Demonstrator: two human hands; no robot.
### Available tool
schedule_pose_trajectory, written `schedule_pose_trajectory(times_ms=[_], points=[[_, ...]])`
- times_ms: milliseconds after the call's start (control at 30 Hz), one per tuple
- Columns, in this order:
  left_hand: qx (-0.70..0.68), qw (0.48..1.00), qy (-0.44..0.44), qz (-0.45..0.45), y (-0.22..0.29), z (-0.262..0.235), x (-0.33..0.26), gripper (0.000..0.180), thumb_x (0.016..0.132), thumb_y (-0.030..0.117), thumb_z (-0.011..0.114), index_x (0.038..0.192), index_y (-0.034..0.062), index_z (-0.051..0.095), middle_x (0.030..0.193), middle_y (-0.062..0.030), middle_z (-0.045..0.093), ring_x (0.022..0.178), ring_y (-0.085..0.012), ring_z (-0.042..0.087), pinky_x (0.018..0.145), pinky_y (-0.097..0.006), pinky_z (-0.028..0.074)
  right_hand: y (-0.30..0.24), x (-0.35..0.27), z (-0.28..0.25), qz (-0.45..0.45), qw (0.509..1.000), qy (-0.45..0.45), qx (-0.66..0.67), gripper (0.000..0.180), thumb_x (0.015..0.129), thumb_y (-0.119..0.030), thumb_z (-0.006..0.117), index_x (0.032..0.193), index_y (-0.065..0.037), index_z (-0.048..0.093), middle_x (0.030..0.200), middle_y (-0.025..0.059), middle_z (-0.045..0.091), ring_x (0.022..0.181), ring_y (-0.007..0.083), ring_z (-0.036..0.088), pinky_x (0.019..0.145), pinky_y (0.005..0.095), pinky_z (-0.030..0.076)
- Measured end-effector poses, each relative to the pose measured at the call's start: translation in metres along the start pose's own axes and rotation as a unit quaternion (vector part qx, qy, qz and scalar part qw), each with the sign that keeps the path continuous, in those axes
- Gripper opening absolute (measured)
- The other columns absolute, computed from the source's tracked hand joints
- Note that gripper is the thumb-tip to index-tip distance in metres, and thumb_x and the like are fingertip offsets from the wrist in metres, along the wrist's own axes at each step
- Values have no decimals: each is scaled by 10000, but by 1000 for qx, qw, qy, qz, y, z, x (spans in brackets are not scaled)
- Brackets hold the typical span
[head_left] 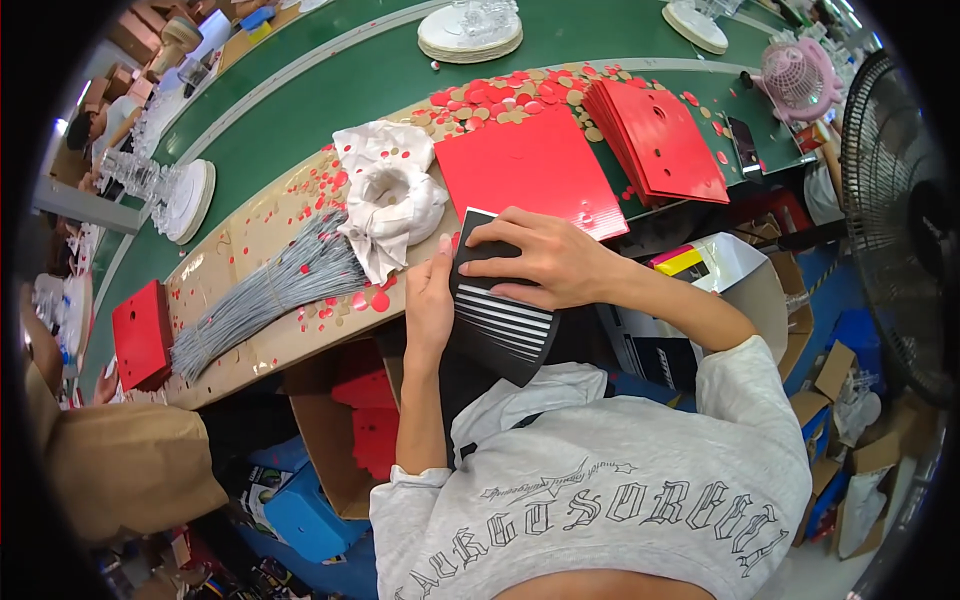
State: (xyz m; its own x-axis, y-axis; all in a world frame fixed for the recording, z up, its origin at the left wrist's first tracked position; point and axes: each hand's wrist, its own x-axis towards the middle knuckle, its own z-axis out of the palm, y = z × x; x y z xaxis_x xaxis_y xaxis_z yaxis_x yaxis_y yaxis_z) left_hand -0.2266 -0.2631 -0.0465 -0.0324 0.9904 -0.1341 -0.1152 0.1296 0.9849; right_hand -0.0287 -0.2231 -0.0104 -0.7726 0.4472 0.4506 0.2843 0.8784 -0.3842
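Note:
A stack of black card sheets (505,318) is tilted in front of me at the near edge of the table, its lower end fanned so that white edges show as stripes. My left hand (430,300) grips the stack's left side, thumb pointing up along it. Across its top lies my right hand (540,262), fingers bent over the sheets and holding them. Just beyond is a flat red card sheet (530,165). To its right leans a stack of red cards (665,140) with punched holes. A bundled white cloth (395,200) sits left of the red sheet.
Grey wire ties (275,290) and a red card stack (142,335) lie on the table's left. Red and brown paper discs (490,100) are scattered about. White round bases (470,32) stand on the green conveyor (310,85). A large black fan (900,220) is at right.

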Motion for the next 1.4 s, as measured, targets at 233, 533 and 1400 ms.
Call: schedule_pose_trajectory(times_ms=[233, 533, 1400], points=[[-103, 988, -76, -85, -6, -17, -6, 359, 1051, 244, 524, 868, -10, 698, 763, 25, 641, 647, -23, 516, 586, -205, 385, 4, -1, 6, -50, 997, 51, -28, 249, 838, -210, 739, 1071, -123, 726, 1020, 45, 623, 874, 223, 629, 707, 362, 547], [114, 992, -52, 28, -6, -5, -5, 409, 1047, 210, 515, 722, -36, 547, 592, 46, 396, 592, -49, 333, 510, -304, 283, 0, -7, 8, -18, 998, 60, -1, 185, 806, -161, 752, 982, -105, 739, 953, 21, 633, 802, 186, 635, 617, 328, 540], [163, 983, -87, -3, -22, 10, 6, 417, 1006, 204, 552, 704, -84, 559, 518, -44, 371, 526, -87, 345, 486, -352, 297, 0, -31, 15, 93, 980, 105, 142, 278, 769, -55, 805, 1043, -53, 761, 907, 65, 657, 766, 172, 654, 669, 291, 538]])
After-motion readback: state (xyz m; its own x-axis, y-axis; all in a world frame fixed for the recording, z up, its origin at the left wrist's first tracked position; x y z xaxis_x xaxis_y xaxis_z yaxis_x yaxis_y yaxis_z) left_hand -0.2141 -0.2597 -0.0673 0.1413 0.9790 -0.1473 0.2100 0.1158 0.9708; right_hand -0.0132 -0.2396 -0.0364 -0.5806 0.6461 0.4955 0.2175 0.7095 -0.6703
